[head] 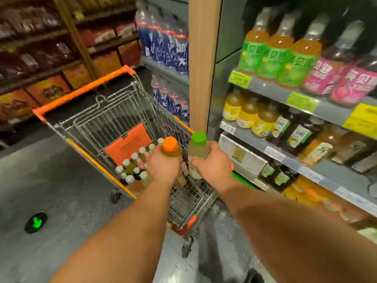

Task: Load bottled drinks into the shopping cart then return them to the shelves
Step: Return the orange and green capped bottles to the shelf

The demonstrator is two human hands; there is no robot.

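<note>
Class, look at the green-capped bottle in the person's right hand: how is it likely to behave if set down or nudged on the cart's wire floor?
The green-capped bottle looks full, so probably weighty for its size. It is tall and slim, so it may tip on the shopping cart grid. Being round, it would likely roll if it falls.

Was a supermarket aisle: grey metal shelves (pixel 318 111) stocked with rows of labelled bottled drinks (pixel 271 58), yellow price tags (pixel 302 102) on the edges, orange-trimmed wire shopping cart (pixel 114 119) on grey floor (pixel 51 180).
</note>
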